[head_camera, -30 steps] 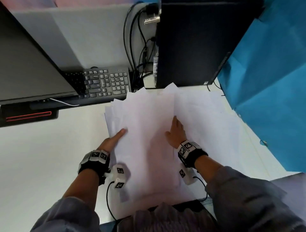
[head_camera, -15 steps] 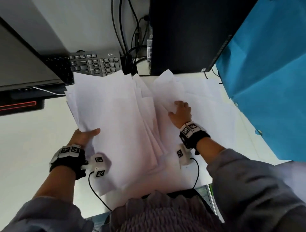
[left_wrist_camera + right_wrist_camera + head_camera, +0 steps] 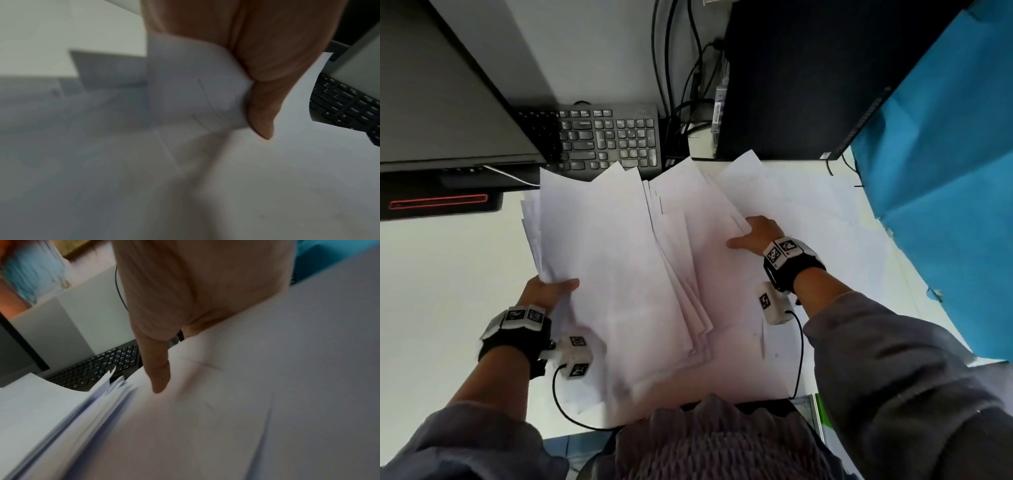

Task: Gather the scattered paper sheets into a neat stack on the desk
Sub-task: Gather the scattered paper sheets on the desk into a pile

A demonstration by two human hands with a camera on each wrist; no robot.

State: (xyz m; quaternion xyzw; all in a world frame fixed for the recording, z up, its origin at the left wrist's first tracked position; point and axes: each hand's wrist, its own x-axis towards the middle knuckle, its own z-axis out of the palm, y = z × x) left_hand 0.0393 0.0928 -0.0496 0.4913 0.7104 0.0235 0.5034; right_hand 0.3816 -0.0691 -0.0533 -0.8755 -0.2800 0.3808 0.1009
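left hand (image 3: 548, 291) — thumb pinching fanned white paper sheets (image 3: 619, 274) | right hand (image 3: 755, 234) — fingers curled under smooth sheet edge | matte white desk (image 3: 441, 274)

A white desk (image 3: 431, 291) meets a pale wall (image 3: 592, 51); a blue partition (image 3: 945, 171) stands right.

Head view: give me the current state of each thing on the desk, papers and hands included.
Left batch of sheets: fanned, uneven edges, lifted at the left edge.
Right batch of sheets: splayed, overlapping the left batch.
Sheets under them: flat on the desk, ungathered.
Left hand: grips the left batch, thumb on top.
Right hand: holds the right batch's edge, thumb on top.
Keyboard: near edge covered by paper corners.
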